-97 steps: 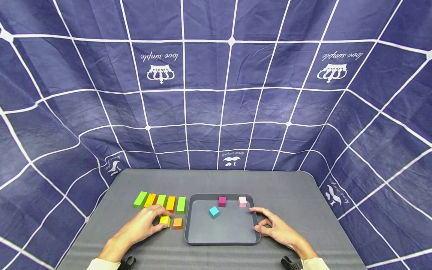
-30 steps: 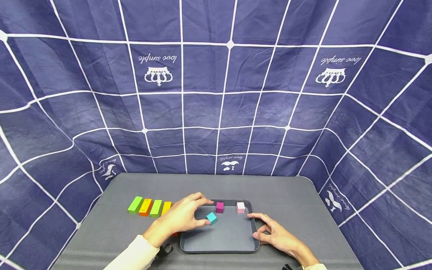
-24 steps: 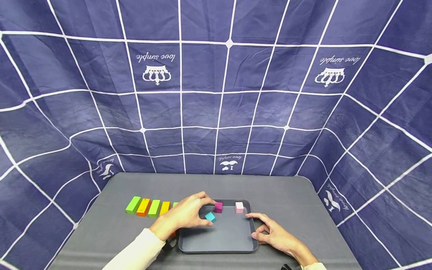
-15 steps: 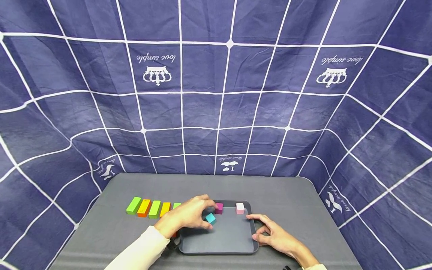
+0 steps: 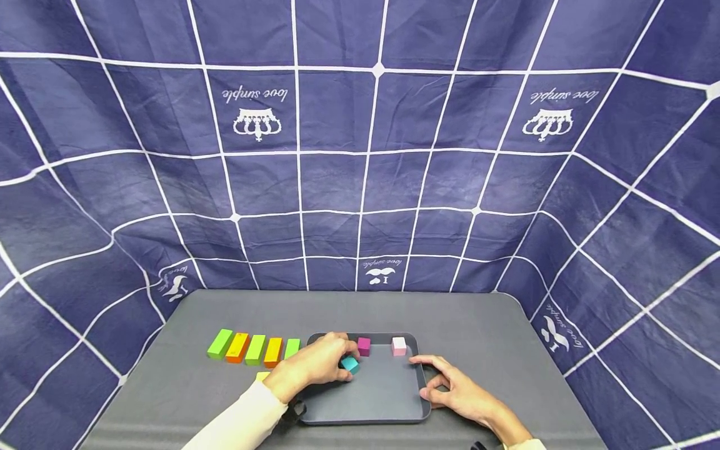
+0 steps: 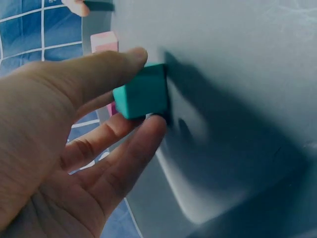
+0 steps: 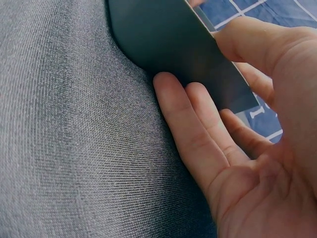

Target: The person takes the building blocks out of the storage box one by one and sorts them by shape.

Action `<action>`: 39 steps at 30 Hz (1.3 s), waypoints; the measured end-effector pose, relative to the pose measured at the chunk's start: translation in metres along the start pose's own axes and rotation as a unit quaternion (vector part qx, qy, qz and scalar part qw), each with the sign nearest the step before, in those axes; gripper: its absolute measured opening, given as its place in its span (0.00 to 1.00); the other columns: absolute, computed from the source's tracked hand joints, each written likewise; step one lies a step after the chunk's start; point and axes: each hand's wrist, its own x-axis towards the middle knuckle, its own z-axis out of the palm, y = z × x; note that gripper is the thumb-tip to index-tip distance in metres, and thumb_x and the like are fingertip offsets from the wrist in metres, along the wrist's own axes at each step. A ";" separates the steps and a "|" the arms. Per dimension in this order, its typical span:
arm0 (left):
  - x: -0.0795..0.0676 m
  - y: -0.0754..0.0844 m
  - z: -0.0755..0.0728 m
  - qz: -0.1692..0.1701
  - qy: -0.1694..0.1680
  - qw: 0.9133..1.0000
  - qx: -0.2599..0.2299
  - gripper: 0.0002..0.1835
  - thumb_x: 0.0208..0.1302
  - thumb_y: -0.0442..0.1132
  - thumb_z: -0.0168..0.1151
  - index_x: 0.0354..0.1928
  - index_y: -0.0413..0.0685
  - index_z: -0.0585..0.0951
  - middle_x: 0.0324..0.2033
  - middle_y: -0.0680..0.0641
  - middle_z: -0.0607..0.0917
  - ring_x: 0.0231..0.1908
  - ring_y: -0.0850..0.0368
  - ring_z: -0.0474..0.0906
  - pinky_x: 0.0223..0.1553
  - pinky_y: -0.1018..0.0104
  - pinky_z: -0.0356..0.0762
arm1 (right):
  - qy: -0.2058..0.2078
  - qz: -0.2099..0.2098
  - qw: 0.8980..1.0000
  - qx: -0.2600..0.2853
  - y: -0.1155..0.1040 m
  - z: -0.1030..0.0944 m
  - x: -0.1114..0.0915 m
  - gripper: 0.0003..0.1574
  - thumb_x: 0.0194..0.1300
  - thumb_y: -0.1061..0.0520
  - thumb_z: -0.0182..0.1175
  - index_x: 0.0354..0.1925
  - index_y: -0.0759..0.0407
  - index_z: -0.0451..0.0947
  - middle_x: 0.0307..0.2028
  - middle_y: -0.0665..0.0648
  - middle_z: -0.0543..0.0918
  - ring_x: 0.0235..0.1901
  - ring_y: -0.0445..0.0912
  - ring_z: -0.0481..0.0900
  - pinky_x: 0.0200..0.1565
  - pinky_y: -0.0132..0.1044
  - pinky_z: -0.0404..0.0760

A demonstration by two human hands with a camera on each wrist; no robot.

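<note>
My left hand (image 5: 320, 362) reaches into the grey tray (image 5: 382, 397) and pinches a teal cube (image 5: 350, 365) between thumb and fingers. Seen from the left wrist, the thumb lies on one edge of the teal cube (image 6: 143, 91) and the fingertips on the opposite side; the cube's shadow falls on the tray floor. My right hand (image 5: 458, 390) holds the tray by its right side. In the right wrist view its fingers bear on the outer wall of the tray (image 7: 163, 39), with another digit at the rim.
Inside the tray, a magenta cube (image 5: 364, 347) and a pink-and-white cube (image 5: 399, 346) stand by the far wall. Left of it, several green and yellow-orange blocks (image 5: 238, 347) form a row. A yellow cube (image 5: 262, 375) is partly hidden by my left arm. A blue curtain hangs behind.
My left hand has come from the yellow cube outside the tray, rightward to the teal cube, and its fingers have drawn in round it. My right hand stays at the tray's side.
</note>
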 end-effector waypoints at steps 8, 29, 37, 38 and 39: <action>-0.002 0.004 0.004 0.005 0.010 1.000 0.003 0.17 0.63 0.34 0.90 0.52 0.49 0.95 0.45 0.49 0.91 0.42 0.59 0.88 0.47 0.70 0.90 | 0.006 -0.002 1.000 -0.003 -0.002 0.000 0.001 0.43 0.83 0.62 0.70 0.87 0.62 0.66 0.65 0.79 0.75 0.49 0.45 0.94 0.54 0.37 0.95; -0.009 0.010 0.003 -0.008 0.015 1.000 -0.005 0.16 0.68 0.35 0.87 0.56 0.52 0.95 0.46 0.52 0.90 0.41 0.68 0.82 0.49 0.69 0.90 | -0.006 0.003 1.000 0.013 -0.004 0.001 0.000 0.45 0.84 0.62 0.69 0.88 0.62 0.63 0.50 0.67 0.90 0.55 0.47 0.95 0.58 0.37 0.94; -0.021 0.006 -0.002 0.007 0.051 0.999 0.018 0.16 0.70 0.35 0.85 0.57 0.53 0.94 0.46 0.53 0.90 0.43 0.60 0.87 0.50 0.67 0.89 | -0.003 0.008 1.000 0.016 -0.002 0.001 -0.001 0.45 0.84 0.62 0.70 0.89 0.62 0.64 0.57 0.76 0.82 0.56 0.48 0.95 0.58 0.39 0.95; -0.023 0.005 -0.003 0.008 0.056 0.998 0.020 0.16 0.70 0.35 0.84 0.57 0.52 0.94 0.46 0.53 0.90 0.43 0.59 0.88 0.50 0.66 0.89 | -0.004 0.007 1.000 0.017 -0.002 0.001 0.000 0.45 0.84 0.62 0.69 0.89 0.62 0.63 0.57 0.76 0.82 0.56 0.48 0.95 0.58 0.39 0.95; -0.025 0.004 -0.004 0.008 0.060 0.998 0.020 0.16 0.70 0.34 0.84 0.58 0.51 0.94 0.46 0.53 0.90 0.44 0.58 0.89 0.50 0.65 0.89 | -0.004 0.006 1.000 0.017 -0.002 0.001 0.001 0.45 0.84 0.62 0.70 0.89 0.62 0.63 0.56 0.76 0.83 0.56 0.48 0.95 0.58 0.39 0.95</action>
